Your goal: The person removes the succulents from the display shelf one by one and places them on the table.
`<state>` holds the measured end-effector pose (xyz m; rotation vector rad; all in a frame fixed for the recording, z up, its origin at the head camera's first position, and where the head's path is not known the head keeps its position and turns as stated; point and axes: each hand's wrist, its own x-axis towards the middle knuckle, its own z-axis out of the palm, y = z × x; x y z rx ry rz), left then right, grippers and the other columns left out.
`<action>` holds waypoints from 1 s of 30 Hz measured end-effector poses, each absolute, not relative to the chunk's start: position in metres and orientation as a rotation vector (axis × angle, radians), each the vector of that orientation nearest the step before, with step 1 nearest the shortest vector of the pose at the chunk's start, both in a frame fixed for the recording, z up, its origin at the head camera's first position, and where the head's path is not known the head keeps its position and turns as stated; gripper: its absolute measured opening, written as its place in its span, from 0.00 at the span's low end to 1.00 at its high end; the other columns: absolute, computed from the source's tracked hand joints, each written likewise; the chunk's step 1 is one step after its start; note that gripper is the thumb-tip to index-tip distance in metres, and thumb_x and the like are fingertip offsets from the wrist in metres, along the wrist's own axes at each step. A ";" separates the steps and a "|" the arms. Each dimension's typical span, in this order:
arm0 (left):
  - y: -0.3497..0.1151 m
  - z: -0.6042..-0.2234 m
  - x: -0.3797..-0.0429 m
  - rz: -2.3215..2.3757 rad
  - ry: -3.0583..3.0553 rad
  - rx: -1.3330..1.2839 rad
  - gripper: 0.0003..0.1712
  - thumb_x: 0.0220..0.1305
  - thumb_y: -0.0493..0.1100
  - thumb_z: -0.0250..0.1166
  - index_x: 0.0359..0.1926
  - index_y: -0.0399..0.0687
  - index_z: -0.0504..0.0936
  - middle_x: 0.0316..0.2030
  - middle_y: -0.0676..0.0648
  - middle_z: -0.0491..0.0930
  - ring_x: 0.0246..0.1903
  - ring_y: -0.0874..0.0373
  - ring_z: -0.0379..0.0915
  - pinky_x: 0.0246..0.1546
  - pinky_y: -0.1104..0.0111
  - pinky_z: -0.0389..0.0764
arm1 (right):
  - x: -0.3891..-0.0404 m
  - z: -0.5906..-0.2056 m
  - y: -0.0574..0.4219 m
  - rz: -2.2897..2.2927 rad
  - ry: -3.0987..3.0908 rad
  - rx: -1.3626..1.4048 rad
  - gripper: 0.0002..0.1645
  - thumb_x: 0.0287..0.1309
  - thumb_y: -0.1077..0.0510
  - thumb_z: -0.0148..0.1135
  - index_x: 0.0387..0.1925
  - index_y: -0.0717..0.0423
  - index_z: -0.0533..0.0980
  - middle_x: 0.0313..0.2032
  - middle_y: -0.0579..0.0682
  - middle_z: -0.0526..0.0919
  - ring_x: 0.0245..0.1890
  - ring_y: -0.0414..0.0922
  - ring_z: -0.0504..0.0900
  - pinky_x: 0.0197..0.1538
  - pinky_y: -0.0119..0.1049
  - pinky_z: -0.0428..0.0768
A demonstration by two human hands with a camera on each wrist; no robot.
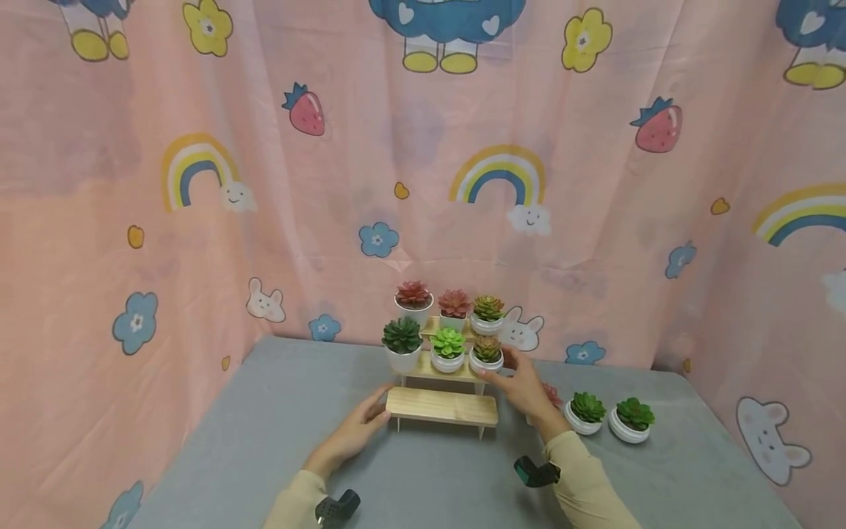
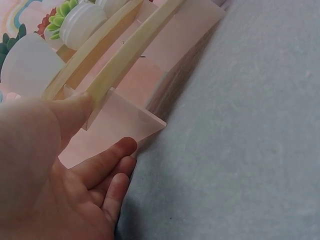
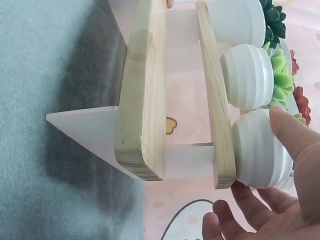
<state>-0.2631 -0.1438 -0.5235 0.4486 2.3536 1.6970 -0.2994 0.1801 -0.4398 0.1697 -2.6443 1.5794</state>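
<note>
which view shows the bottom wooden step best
The head view, showing the bottom step end to end. The left wrist view catches its edge, one end by the left hand; the right wrist view its right end, the other cropped.

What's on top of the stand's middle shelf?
Left to right, in white pots: a dark green succulent, a bright green succulent and a brownish succulent, whose pot the right hand grips. The middle shelf shows at its front edge; directly under the pots it is covered.
</note>
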 end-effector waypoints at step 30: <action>-0.144 -0.524 -0.264 1.687 2.358 0.436 0.38 0.77 0.57 0.53 0.80 0.54 0.54 0.74 0.31 0.61 0.72 0.31 0.61 0.69 0.38 0.65 | -0.277 -0.430 0.196 1.436 -2.545 0.259 0.40 0.64 0.51 0.69 0.72 0.62 0.66 0.63 0.63 0.78 0.60 0.57 0.78 0.49 0.36 0.73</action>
